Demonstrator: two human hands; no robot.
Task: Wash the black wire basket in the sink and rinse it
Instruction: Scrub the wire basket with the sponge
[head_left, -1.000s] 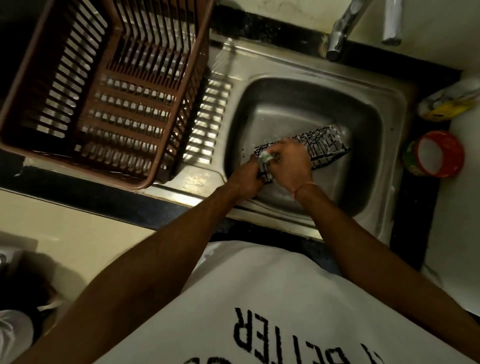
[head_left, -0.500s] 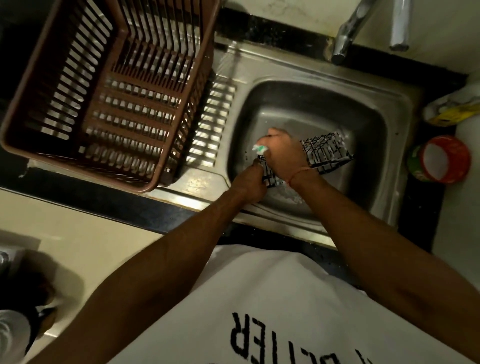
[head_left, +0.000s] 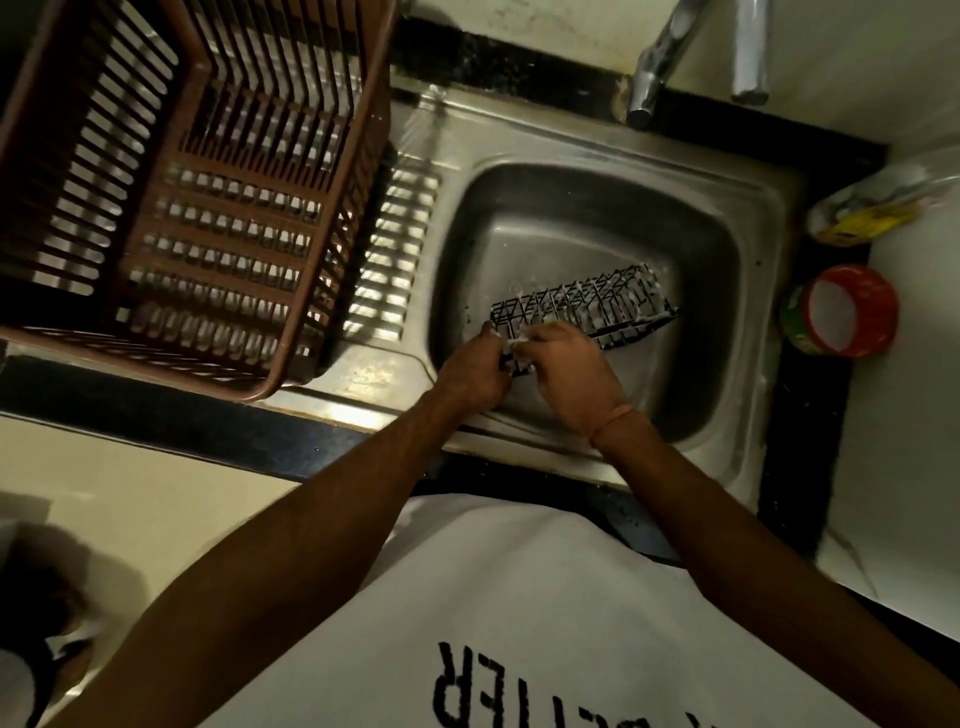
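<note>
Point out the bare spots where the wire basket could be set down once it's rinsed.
Free: the sink ledge between the brown crate and the basin, and the white counter below the red tub. Crowded: basin front, where both hands work the black wire basket.

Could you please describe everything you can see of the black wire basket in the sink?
The black wire basket is a long, narrow rack of thin dark wire in a grid, flecked with white suds. It lies tilted inside the steel sink, its far end pointing right. The left hand grips its near end, while the right hand presses a small pale scrubber against it.
</note>
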